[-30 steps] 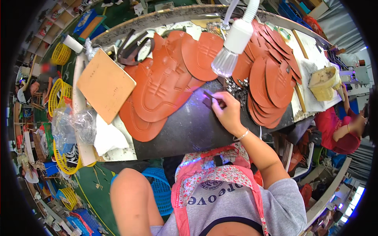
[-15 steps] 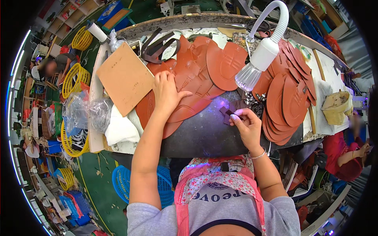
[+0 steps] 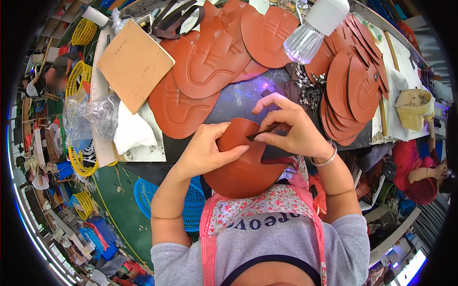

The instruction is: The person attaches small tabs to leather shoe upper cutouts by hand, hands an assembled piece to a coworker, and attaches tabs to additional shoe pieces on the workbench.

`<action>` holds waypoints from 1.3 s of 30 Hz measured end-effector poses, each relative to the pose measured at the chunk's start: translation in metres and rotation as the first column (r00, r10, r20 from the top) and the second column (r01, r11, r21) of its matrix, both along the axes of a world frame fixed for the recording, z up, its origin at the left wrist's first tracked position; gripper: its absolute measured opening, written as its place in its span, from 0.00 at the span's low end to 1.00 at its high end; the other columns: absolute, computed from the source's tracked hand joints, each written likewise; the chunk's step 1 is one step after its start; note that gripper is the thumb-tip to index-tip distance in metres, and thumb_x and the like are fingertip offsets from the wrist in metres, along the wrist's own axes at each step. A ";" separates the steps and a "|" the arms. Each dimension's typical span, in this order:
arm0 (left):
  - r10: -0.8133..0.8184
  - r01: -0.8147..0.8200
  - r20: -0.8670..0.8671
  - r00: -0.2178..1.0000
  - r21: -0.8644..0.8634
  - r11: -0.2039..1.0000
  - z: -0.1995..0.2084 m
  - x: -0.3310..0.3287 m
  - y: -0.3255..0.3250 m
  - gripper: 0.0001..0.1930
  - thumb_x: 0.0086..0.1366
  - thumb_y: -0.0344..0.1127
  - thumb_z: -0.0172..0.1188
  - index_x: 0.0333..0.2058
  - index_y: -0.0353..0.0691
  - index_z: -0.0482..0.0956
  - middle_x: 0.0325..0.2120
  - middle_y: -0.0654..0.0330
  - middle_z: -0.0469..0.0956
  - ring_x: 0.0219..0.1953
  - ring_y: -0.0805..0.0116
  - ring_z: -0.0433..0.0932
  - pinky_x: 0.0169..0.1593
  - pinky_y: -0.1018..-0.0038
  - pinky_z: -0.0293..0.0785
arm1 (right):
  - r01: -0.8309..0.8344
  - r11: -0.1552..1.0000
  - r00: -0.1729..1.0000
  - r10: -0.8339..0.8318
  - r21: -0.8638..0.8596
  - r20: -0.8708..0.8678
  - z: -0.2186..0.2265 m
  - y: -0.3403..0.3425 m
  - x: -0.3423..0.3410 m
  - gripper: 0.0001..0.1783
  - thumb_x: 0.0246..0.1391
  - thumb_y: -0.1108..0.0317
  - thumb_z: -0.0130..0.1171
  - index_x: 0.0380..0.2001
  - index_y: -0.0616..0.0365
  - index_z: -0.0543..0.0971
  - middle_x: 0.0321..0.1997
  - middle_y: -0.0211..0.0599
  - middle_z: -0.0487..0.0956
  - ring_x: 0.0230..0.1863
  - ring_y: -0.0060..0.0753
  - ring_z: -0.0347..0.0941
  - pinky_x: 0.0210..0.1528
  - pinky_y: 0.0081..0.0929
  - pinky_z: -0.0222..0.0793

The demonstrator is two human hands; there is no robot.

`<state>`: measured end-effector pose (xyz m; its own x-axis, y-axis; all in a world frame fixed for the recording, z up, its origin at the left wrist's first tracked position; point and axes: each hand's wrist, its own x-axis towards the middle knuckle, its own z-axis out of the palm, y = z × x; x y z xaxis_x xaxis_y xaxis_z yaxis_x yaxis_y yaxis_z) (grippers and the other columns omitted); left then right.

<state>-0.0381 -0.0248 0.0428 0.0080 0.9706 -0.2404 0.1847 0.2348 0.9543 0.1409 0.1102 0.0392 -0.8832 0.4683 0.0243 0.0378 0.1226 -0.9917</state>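
Note:
My left hand grips a rounded reddish-brown leather piece by its upper left side, thumb lying on its face. The piece is held over the bench's near edge, with a notch cut into its right side. Between thumb and finger, my right hand pinches a small dark strip against the upper right part of the leather. Beyond this hand lie more small dark pieces, partly hidden by it, beside a heap of shiny metal bits.
Stacked leather pieces lie at the back left and right. A lamp hangs over the bench. A tan board, black straps and white cloth are on the left. A blue basket stands below.
My left hand has drawn a leather piece off the back left stack toward me. My right hand has brought the dark strip up to it. The view has tilted down.

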 end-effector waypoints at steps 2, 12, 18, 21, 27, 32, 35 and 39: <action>-0.010 0.014 0.057 0.998 -0.060 0.998 -0.001 0.006 -0.001 0.16 0.54 0.30 0.64 0.41 0.30 0.76 0.31 0.61 0.79 0.33 0.78 0.75 0.38 0.79 0.73 | -0.118 0.993 0.989 0.115 0.027 0.095 -0.001 0.002 0.002 0.06 0.40 0.81 0.65 0.24 0.65 0.77 0.45 0.37 0.71 0.35 0.22 0.72 0.35 0.17 0.74; -0.036 0.044 0.069 0.997 -0.121 0.992 -0.017 0.020 0.002 0.15 0.54 0.32 0.64 0.39 0.31 0.77 0.30 0.61 0.79 0.32 0.80 0.75 0.37 0.79 0.73 | -0.044 0.984 0.998 0.034 0.175 0.060 -0.015 -0.004 0.015 0.06 0.39 0.80 0.65 0.22 0.65 0.76 0.27 0.35 0.77 0.26 0.27 0.75 0.28 0.19 0.73; -0.071 0.099 0.201 0.977 -0.136 0.986 -0.029 0.027 0.002 0.14 0.55 0.31 0.63 0.38 0.31 0.77 0.30 0.61 0.80 0.33 0.80 0.75 0.38 0.79 0.72 | 0.082 0.932 0.992 -0.109 0.353 0.058 -0.033 -0.023 0.019 0.10 0.40 0.77 0.64 0.20 0.64 0.71 0.22 0.40 0.71 0.21 0.39 0.71 0.23 0.29 0.68; -0.103 0.116 0.109 0.989 -0.120 0.986 -0.036 0.028 0.001 0.14 0.57 0.35 0.61 0.38 0.30 0.76 0.27 0.58 0.80 0.31 0.79 0.76 0.36 0.77 0.73 | 0.127 0.913 0.984 -0.166 0.388 0.068 -0.034 -0.025 0.021 0.11 0.39 0.76 0.65 0.19 0.63 0.70 0.21 0.40 0.70 0.20 0.40 0.71 0.21 0.29 0.67; 0.346 0.339 0.923 0.167 -0.384 0.859 -0.074 0.011 0.000 0.17 0.64 0.40 0.55 0.47 0.35 0.71 0.45 0.56 0.73 0.47 0.67 0.73 0.50 0.73 0.71 | 0.107 0.991 0.976 -0.090 -0.075 0.197 -0.036 -0.012 0.037 0.09 0.41 0.75 0.65 0.22 0.65 0.73 0.21 0.31 0.74 0.21 0.17 0.70 0.22 0.19 0.67; 0.337 -0.039 0.839 0.427 -0.355 0.934 -0.097 0.061 -0.018 0.10 0.63 0.34 0.56 0.41 0.39 0.72 0.38 0.58 0.75 0.38 0.71 0.76 0.42 0.75 0.74 | 0.108 0.858 0.941 0.075 -0.503 0.330 -0.040 -0.017 0.040 0.07 0.45 0.79 0.62 0.25 0.67 0.73 0.30 0.30 0.74 0.31 0.15 0.70 0.31 0.14 0.71; 0.221 -0.195 0.516 0.828 -0.105 0.975 -0.111 0.073 -0.029 0.10 0.61 0.32 0.57 0.41 0.39 0.72 0.33 0.61 0.75 0.34 0.74 0.75 0.36 0.78 0.72 | 0.034 0.899 0.936 0.124 -0.436 0.329 -0.044 -0.023 0.040 0.06 0.48 0.79 0.60 0.28 0.68 0.74 0.31 0.31 0.74 0.34 0.17 0.73 0.33 0.14 0.73; 0.154 -0.156 0.026 0.988 0.204 0.966 -0.109 0.072 -0.037 0.10 0.60 0.30 0.58 0.41 0.38 0.73 0.31 0.60 0.76 0.34 0.72 0.75 0.36 0.79 0.72 | -0.011 0.901 0.976 0.104 -0.434 0.192 -0.051 -0.023 0.044 0.10 0.46 0.71 0.63 0.29 0.68 0.77 0.24 0.32 0.78 0.27 0.15 0.74 0.27 0.15 0.70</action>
